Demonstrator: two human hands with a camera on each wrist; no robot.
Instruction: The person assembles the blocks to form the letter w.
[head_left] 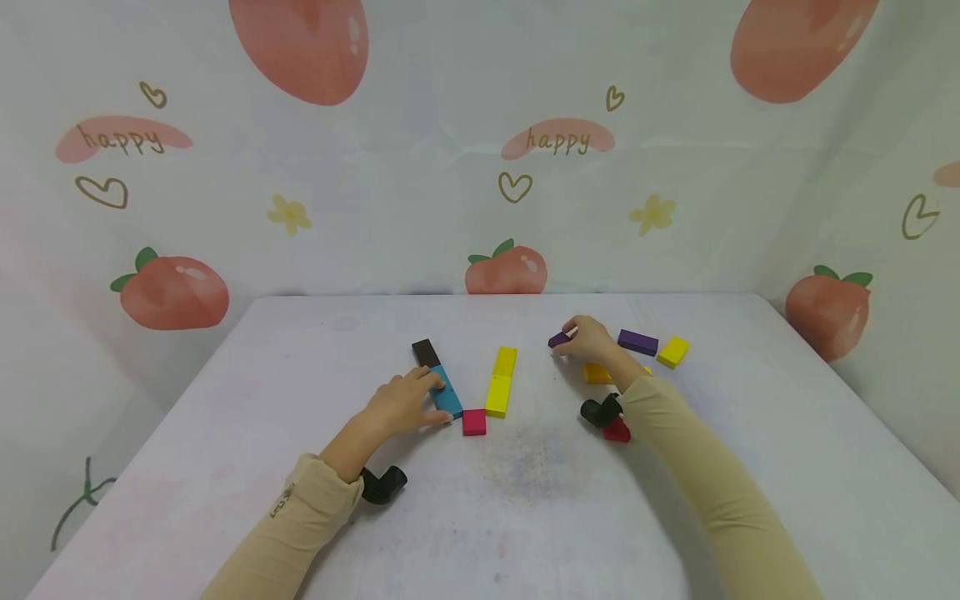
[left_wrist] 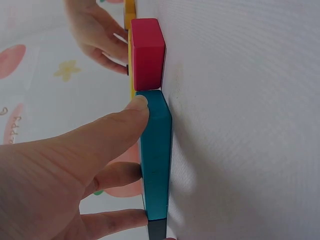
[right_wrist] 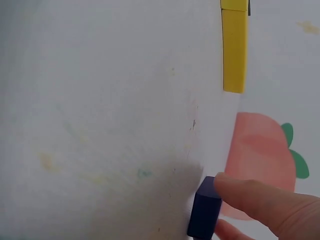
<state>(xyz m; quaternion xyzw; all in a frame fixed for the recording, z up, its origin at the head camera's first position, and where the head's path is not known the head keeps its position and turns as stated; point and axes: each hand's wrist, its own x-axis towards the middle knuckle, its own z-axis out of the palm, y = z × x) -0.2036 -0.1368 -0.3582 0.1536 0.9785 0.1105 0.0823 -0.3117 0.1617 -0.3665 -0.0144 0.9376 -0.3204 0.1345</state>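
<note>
My left hand (head_left: pixel 401 402) lies over a blue block (head_left: pixel 447 396), its thumb (left_wrist: pixel 127 117) and fingertips resting against the block's face. That block's far end meets a black block (head_left: pixel 426 352); beside its near end sits a small red block (head_left: pixel 474 422). Two yellow blocks (head_left: pixel 502 381) run end to end away from the red one. Farther right, my right hand (head_left: pixel 591 342) pinches a small dark purple block (head_left: pixel 558 340) between thumb and fingers. The right wrist view shows this purple block (right_wrist: pixel 205 207) low in the frame, a fingertip at its upper corner.
Right of the right hand lie a longer purple block (head_left: pixel 638 342) and a yellow block (head_left: pixel 673 352). An orange-yellow block (head_left: pixel 597 374) and a red block (head_left: pixel 617 430) are partly hidden by the right arm and wrist camera. A patterned cloth (head_left: pixel 420 183) hangs behind the white table (head_left: pixel 525 517).
</note>
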